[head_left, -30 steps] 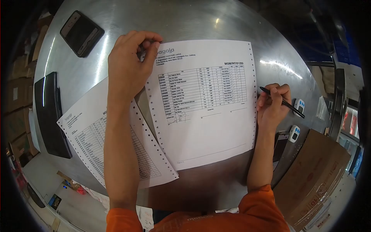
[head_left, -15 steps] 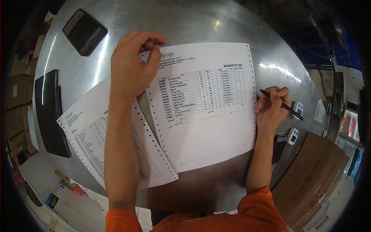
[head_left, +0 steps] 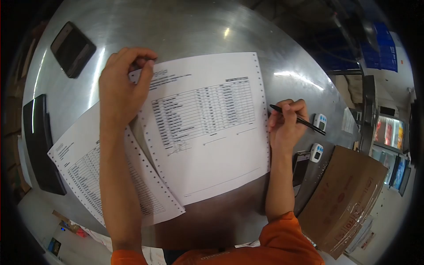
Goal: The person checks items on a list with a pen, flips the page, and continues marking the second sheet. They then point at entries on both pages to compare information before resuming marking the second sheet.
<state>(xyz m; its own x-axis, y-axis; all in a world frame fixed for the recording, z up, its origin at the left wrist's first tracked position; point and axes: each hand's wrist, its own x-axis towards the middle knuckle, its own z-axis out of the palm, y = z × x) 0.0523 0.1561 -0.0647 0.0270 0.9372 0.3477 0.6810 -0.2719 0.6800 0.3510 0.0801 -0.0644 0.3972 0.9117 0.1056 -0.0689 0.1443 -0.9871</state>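
A printed sheet with a table of rows (head_left: 221, 163) lies on the metal table, punched holes down both sides. My left hand (head_left: 123, 84) rests over its top left corner, fingers loosely curled and thumb apart from the index finger. Beneath my left forearm lies a second printed sheet (head_left: 81, 132), partly covered by the arm. At the first sheet's right edge, my right hand (head_left: 287, 126) is closed around a black pen (head_left: 314, 127). The pen slants across the fingers, one end over the sheet's edge and the other toward the right.
A smartphone (head_left: 73, 49) lies at the upper left of the metal table (head_left: 185, 26), above a long black flat object (head_left: 40, 145). Right of my right hand are two small white devices (head_left: 320, 123), another phone (head_left: 301, 168) and a cardboard box (head_left: 342, 198).
The view has shifted, so the table and the things on it appear further left. Both hands keep about the same places relative to the sheets, and the pen stays in my right hand.
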